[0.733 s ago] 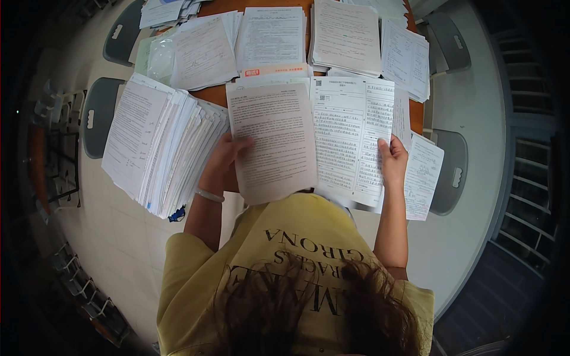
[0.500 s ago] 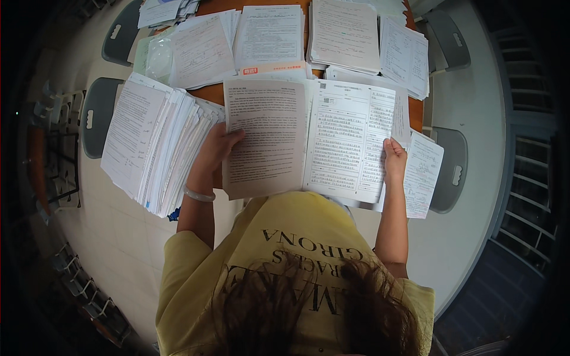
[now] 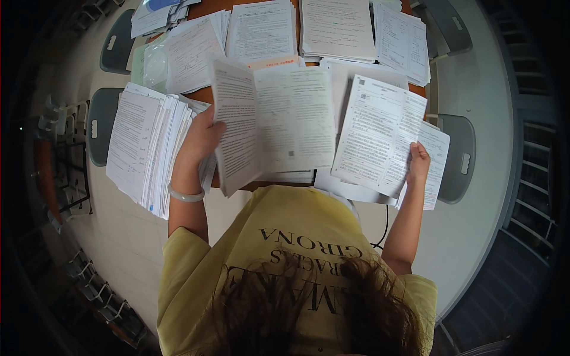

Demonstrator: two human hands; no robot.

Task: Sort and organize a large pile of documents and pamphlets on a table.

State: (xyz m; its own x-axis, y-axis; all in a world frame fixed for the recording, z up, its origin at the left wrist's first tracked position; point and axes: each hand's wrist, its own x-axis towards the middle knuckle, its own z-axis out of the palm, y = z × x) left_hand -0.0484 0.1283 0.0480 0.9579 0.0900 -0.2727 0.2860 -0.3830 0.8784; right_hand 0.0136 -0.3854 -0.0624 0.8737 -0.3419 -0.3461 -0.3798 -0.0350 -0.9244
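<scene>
My left hand, with a pale bangle on the wrist, grips the left edge of a printed paper booklet. The booklet hangs partly open, its left leaf tilted up and its right leaf spread to the right. At the right, my right hand pinches the lower right edge of a handwritten answer sheet between thumb and fingers. That sheet is tilted and apart from the booklet. Beneath and beside it lie other white papers. Most of my left fingers are hidden behind the booklet.
A thick, fanned stack of papers lies left of my left hand. Several more paper piles cover the far side of the brown table. Grey chairs stand along both sides, and a black cable hangs below the table's near edge.
The answer sheet has come away from the booklet and moved right with my right hand. My left hand has shifted left, and the booklet's right leaf now shows a printed page.
</scene>
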